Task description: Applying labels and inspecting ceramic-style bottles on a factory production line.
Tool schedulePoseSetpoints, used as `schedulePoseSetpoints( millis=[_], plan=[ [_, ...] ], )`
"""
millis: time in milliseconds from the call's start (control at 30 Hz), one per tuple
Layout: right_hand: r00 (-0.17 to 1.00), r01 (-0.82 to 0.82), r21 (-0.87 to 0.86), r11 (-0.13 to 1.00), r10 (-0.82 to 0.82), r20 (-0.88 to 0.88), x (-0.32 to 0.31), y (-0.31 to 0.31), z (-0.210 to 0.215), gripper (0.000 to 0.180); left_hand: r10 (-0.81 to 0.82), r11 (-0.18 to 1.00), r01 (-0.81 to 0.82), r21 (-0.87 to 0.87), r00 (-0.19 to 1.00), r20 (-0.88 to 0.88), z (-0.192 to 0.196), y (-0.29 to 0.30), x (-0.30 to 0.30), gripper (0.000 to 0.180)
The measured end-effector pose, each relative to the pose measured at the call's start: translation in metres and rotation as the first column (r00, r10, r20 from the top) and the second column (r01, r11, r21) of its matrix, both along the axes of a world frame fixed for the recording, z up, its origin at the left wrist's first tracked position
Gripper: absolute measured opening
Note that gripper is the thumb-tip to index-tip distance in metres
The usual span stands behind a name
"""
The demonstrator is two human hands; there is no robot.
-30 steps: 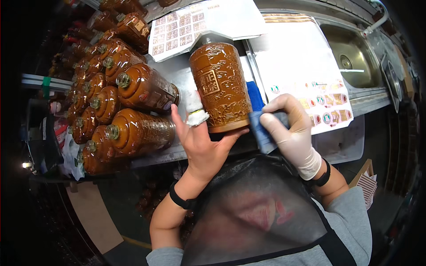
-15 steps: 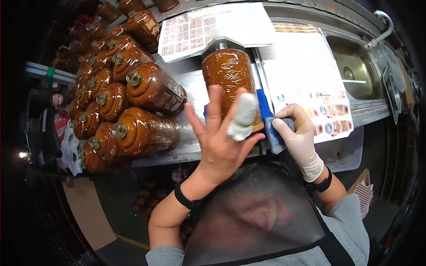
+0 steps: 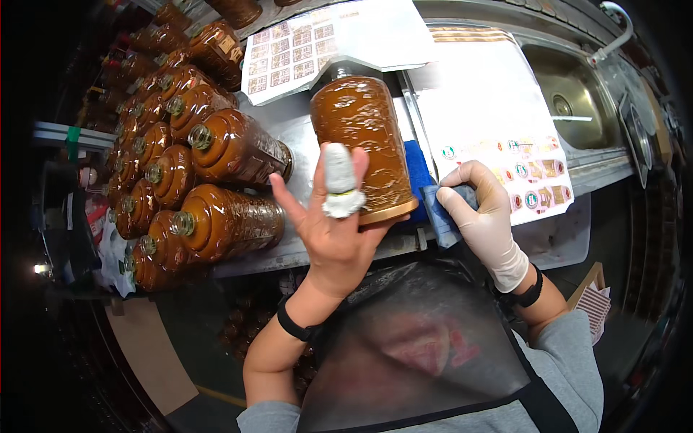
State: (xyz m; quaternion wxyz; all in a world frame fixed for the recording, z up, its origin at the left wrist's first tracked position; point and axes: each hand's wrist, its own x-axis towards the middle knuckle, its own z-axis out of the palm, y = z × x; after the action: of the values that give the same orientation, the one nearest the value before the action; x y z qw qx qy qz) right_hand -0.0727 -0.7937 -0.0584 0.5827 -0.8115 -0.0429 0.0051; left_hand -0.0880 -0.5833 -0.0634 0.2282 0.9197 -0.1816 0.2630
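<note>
A glossy brown embossed bottle (image 3: 354, 115) with a gold-coloured rim at its base lies in a holder (image 3: 342, 66), neck pointing away from me. The holder has grey metal round the neck and blue padding (image 3: 417, 164) at the right. Bare except for a whitish cover on one finger, my left hand (image 3: 332, 224) is open over the bottle's lower left, fingers spread. Its thumb is partly hidden by the base; whether it touches is unclear. In a white glove, my right hand (image 3: 482, 209) pinches a folded blue cloth (image 3: 442, 216) just right of the base.
Several similar brown bottles (image 3: 238, 148) lie close together at the left. A sheet of small printed labels (image 3: 299, 50) lies behind the holder, and another label sheet (image 3: 480, 94) to the right. Beyond that are a metal sink (image 3: 577, 130) and a tap (image 3: 622, 32).
My left hand has moved left and its fingers have shifted off the bottle's middle, uncovering more of its surface and gold base. My right hand keeps its hold on the cloth.
</note>
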Motion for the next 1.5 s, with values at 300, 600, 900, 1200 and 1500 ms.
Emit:
schedulePoseSetpoints(
  millis=[300,600,900,1200,1500],
  plan=[
    [0.987,0.069,0.314,0.947,-0.019,-0.160,0.002,-0.007,-0.010,0.009,-0.095,0.973,0.096,-0.211,0.995,0.016,-0.009,0.027,-0.029,0.075],
    [0.939,-0.084,0.346,0.934,0.190,-0.285,0.004,0.010,0.005,0.017,-0.168,0.985,0.162,-0.060,0.981,-0.101,0.006,0.034,-0.036,0.042],
    [0.950,-0.115,0.348,0.930,0.206,-0.235,0.002,0.016,-0.005,0.018,-0.144,0.990,0.143,-0.017,0.986,-0.081,0.015,0.025,-0.031,0.043],
    [0.948,-0.122,0.341,0.932,0.211,-0.238,0.003,0.017,-0.003,0.018,-0.106,0.994,0.107,0.000,0.989,-0.104,0.017,0.031,-0.038,0.042],
    [0.950,-0.130,0.353,0.927,0.219,-0.224,0.004,0.016,-0.005,0.018,-0.099,0.994,0.102,0.038,0.992,-0.080,0.024,0.032,-0.036,0.042]
  ],
)
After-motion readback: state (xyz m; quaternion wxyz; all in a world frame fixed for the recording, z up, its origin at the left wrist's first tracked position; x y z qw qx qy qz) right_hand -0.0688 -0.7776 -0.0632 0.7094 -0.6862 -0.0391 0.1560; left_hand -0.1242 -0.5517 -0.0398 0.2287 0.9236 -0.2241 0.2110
